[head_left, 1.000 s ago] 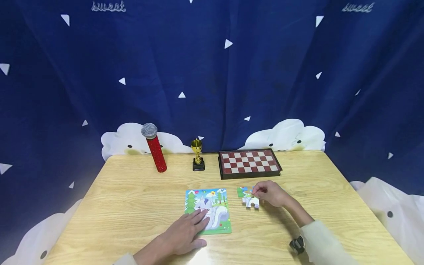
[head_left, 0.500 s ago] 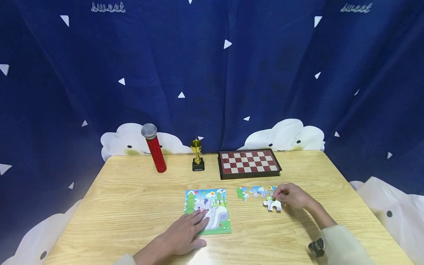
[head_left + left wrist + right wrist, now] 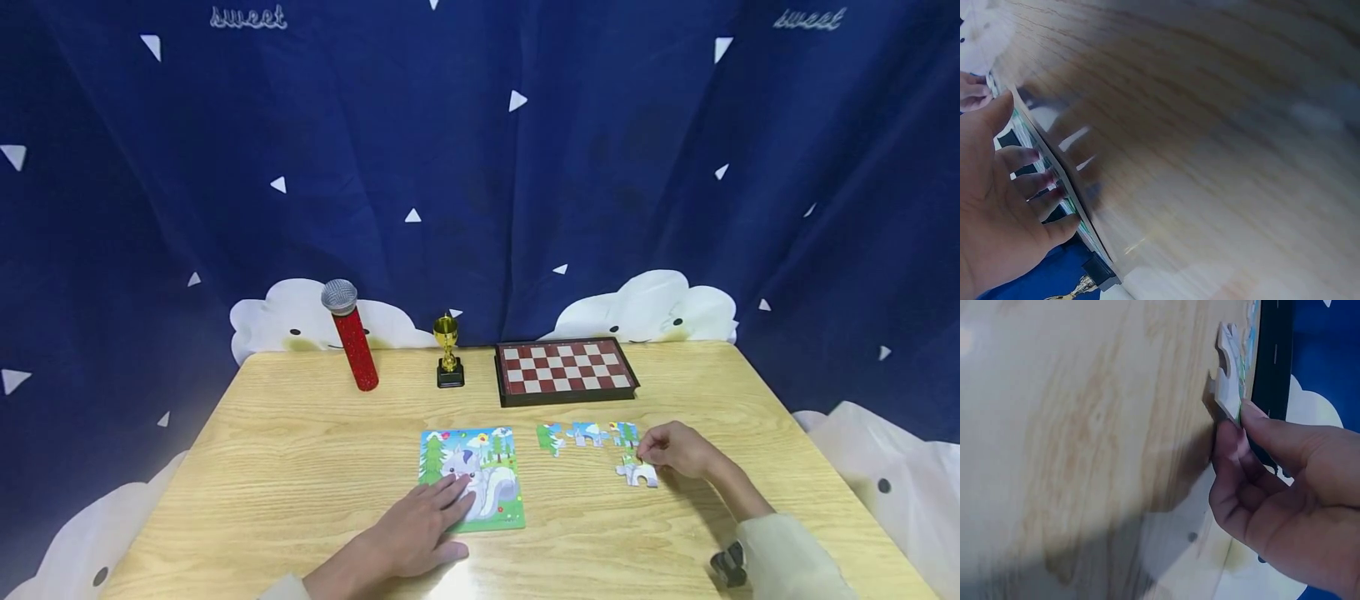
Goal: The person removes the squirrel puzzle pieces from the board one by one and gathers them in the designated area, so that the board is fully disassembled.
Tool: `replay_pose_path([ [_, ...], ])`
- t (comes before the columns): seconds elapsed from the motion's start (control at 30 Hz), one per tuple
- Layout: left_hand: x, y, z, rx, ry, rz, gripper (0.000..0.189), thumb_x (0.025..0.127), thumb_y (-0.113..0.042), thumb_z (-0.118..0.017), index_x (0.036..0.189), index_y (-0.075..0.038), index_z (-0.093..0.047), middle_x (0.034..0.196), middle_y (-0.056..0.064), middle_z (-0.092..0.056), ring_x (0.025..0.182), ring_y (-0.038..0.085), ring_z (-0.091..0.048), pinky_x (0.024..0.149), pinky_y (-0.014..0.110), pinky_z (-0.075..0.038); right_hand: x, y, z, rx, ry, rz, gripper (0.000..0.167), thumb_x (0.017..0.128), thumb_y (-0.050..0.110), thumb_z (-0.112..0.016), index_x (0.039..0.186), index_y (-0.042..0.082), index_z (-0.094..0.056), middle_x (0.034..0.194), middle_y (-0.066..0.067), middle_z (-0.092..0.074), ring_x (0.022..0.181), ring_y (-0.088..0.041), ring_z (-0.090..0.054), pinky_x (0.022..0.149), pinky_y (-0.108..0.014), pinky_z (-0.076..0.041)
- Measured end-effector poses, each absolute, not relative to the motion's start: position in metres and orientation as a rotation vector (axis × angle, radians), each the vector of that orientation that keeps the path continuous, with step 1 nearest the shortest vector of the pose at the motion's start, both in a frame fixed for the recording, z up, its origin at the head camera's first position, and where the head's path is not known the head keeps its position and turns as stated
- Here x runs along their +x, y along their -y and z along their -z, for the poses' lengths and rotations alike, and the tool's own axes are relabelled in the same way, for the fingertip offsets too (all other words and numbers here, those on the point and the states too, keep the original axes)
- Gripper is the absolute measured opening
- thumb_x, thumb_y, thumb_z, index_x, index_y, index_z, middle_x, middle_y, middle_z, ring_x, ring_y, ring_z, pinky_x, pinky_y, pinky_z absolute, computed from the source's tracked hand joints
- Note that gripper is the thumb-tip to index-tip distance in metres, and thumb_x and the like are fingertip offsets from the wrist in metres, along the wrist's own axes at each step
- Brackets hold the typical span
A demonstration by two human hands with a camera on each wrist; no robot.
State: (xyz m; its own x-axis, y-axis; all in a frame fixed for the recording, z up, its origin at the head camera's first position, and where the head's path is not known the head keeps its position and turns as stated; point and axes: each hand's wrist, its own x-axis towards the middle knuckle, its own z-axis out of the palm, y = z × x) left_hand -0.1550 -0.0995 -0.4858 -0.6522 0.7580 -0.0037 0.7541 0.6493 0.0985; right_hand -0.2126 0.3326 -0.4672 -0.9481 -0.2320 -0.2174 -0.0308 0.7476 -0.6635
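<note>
My left hand (image 3: 416,529) rests flat, fingers spread, on the lower left of a square squirrel picture (image 3: 498,504). In the left wrist view the straight fingers of the left hand (image 3: 1007,200) lie over the picture's edge. With thumb and forefinger, my right hand (image 3: 682,452) pinches a white-and-green jigsaw piece (image 3: 637,473) by its right side. The right wrist view shows that jigsaw piece (image 3: 1229,390) tilted just over the wood. Behind it lie more jigsaw pieces: a green one (image 3: 549,437), a blue-and-grey one (image 3: 588,433) and a tree one (image 3: 625,432).
Along the back of the wooden table (image 3: 300,467) stand a red microphone (image 3: 354,346), a small gold trophy cup (image 3: 447,350) and a red-and-white checkered game board (image 3: 566,371). A blue curtain (image 3: 420,150) hangs behind the table.
My right hand has moved right with the jigsaw piece, then slightly toward me, bringing the pieces behind it into view. The left hand has stayed on the picture.
</note>
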Motion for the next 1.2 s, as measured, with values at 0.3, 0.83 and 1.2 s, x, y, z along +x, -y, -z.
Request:
replay_pose_path([
  [0.3, -0.154, 0.098, 0.481, 1.231, -2.782, -0.153, 0.065, 0.094, -0.052, -0.044, 0.144, -0.011, -0.041, 0.152, 0.010, -0.037, 0.139, 0.029, -0.037, 0.107, 0.047, -0.038, -0.217, -0.327, 0.470, -0.114, -2.773, 0.853, 0.009, 0.084, -0.001, -0.061, 0.082, 0.004, -0.068, 0.076, -0.002, -0.064, 0.070, -0.012, -0.048, 0.062, -0.024, -0.040],
  [0.83, -0.156, 0.099, 0.479, 1.174, -2.749, -0.173, 0.065, 0.095, -0.055, -0.042, 0.145, -0.014, -0.040, 0.154, 0.008, -0.034, 0.140, 0.027, -0.035, 0.108, 0.048, -0.036, -0.231, -0.264, 0.454, -0.255, -2.767, 0.962, 0.009, 0.089, 0.008, -0.063, 0.083, 0.008, -0.069, 0.077, -0.001, -0.066, 0.066, -0.012, -0.052, 0.056, -0.025, -0.043],
  [1.2, -0.156, 0.105, 0.479, 1.120, -2.746, -0.208, 0.061, 0.098, -0.054, -0.032, 0.146, -0.016, -0.038, 0.155, 0.005, -0.031, 0.142, 0.025, -0.032, 0.106, 0.053, -0.036, -0.241, -0.190, 0.449, -0.442, -2.710, 1.011, 0.005, 0.086, 0.011, -0.067, 0.083, 0.008, -0.069, 0.076, 0.001, -0.066, 0.065, -0.008, -0.053, 0.056, -0.021, -0.043],
])
